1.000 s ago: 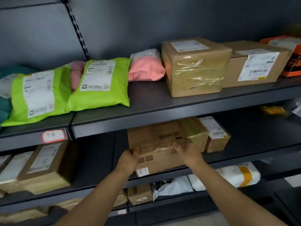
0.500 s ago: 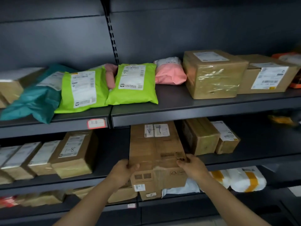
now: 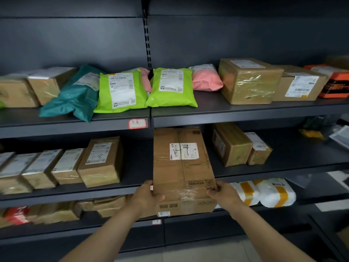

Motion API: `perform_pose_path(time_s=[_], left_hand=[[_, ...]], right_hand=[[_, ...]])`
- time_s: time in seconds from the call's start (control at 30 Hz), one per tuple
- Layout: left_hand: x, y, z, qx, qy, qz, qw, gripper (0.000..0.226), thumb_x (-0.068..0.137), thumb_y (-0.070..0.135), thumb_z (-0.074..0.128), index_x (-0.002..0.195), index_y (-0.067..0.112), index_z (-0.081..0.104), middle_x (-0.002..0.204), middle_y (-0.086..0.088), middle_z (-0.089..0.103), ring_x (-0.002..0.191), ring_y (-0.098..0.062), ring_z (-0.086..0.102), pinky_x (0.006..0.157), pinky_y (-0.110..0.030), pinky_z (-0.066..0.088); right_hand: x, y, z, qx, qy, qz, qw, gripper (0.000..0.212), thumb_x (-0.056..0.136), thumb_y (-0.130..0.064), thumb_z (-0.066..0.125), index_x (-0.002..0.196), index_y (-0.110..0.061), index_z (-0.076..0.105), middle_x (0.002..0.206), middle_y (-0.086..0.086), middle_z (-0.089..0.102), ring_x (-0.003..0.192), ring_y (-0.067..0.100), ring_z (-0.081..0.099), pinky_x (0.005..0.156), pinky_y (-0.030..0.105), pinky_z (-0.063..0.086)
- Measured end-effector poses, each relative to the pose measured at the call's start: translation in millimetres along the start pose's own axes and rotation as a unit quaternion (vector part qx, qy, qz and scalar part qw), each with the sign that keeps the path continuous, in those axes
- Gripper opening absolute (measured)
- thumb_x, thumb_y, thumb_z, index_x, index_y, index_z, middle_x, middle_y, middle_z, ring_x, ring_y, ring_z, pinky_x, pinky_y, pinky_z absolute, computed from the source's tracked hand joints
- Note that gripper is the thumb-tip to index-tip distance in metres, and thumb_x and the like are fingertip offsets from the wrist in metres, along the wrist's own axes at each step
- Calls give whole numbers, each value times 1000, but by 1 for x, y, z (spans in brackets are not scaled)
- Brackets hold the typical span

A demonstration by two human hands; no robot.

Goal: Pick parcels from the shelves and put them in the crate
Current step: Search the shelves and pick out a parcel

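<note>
Two bare forearms come up from six o'clock. The left grip (image 3: 146, 195), a bare hand, is clamped on the near left corner of a long brown carton (image 3: 182, 171), with the thumb on top. The right grip (image 3: 223, 194) is clamped on the near right corner. The carton lies lengthwise. Its near end juts out past the front edge of the middle shelf (image 3: 66, 197) and its far end reaches back under the upper shelf (image 3: 236, 118). A white label (image 3: 184, 151) with handwritten strokes sits on its top.

At four o'clock from the carton, two white bags (image 3: 276, 192) banded in yellow lie one level down. At nine o'clock a row of taped brown boxes stands on the middle shelf, the nearest marked "1-8" (image 3: 102, 161). At two o'clock, two more brown boxes (image 3: 231, 144) stand side by side, touching.

At twelve o'clock, on the upper shelf, two lime-green mailers (image 3: 171, 87) lie side by side. A teal bag (image 3: 75, 93) lies at their ten o'clock, a pink bag (image 3: 206, 79) and a taped box (image 3: 249, 80) at their three. A red-edged tag (image 3: 137, 123) reading "1-6" sticks to that shelf's front edge.
</note>
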State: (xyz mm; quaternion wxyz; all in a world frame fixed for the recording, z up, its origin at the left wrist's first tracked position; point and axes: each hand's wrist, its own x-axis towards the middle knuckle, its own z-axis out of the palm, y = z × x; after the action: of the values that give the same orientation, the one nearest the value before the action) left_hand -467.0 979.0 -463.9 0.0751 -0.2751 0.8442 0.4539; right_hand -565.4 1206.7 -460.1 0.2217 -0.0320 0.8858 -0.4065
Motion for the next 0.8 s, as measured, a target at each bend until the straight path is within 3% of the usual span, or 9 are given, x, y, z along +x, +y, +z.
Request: perform_pose_path(time_s=[0.1, 0.2, 0.27, 0.37, 0.53, 0.6, 0.67, 0.8], left_hand=[[-5, 1, -2, -10, 4, 24, 1000, 61, 86, 27, 68, 137, 17, 36, 120, 1, 60, 106, -14, 58, 91, -28, 48], [-4, 5, -11, -29, 14, 41, 999, 78, 81, 31, 72, 144, 20, 26, 117, 9, 52, 107, -9, 50, 95, -25, 41], [0, 7, -20, -17, 28, 37, 999, 88, 80, 35, 73, 147, 23, 17, 116, 10, 49, 106, -8, 47, 92, -23, 39], [9, 7, -32, 14, 41, 25, 999, 93, 83, 37, 69, 150, 28, 5, 134, 3, 48, 121, -15, 47, 96, -26, 38], [28, -2, -50, 65, 95, 22, 993, 72, 89, 32, 63, 148, 31, 22, 143, -3, 41, 127, -19, 44, 101, -26, 37], [38, -5, -57, 169, 152, 13, 974, 61, 93, 35, 56, 146, 31, 28, 148, -8, 34, 130, -24, 40, 105, -30, 36], [47, -4, -61, 297, 198, 13, 934, 52, 96, 33, 49, 145, 32, 31, 154, -9, 22, 135, -28, 31, 108, -35, 35], [62, 5, -58, 439, 240, 63, 864, 55, 95, 23, 50, 145, 29, 29, 152, 2, 24, 136, -23, 25, 109, -37, 33]], right_hand=[[-2, -3, 6, 6, 12, -10, 1000, 30, 91, -22, 59, 121, -15, 60, 119, 5, 64, 109, 23, 58, 79, 25, 41], [3, -17, 12, 29, 16, -35, 999, 32, 93, -26, 57, 122, -14, 58, 119, 5, 62, 108, 20, 57, 79, 25, 41], [11, -30, 18, 39, 19, -42, 998, 34, 93, -30, 56, 123, -15, 56, 120, 7, 60, 108, 21, 56, 85, 30, 46], [25, -43, 29, 34, -5, -49, 998, 35, 92, -36, 55, 123, -20, 55, 121, 9, 57, 110, 23, 56, 95, 38, 47], [46, -64, 50, 48, -55, -71, 995, 34, 92, -37, 55, 124, -27, 54, 124, 6, 51, 104, 17, 55, 92, 32, 47], [55, -76, 59, 44, -77, -86, 992, 35, 93, -35, 53, 127, -26, 51, 125, 5, 44, 100, 13, 49, 86, 27, 43], [64, -88, 67, 46, -92, -103, 989, 37, 94, -33, 53, 130, -25, 49, 127, 5, 41, 99, 13, 46, 89, 28, 43], [80, -98, 72, 61, -107, -112, 986, 41, 96, -30, 51, 135, -26, 43, 129, 4, 39, 102, 13, 44, 91, 28, 41]])
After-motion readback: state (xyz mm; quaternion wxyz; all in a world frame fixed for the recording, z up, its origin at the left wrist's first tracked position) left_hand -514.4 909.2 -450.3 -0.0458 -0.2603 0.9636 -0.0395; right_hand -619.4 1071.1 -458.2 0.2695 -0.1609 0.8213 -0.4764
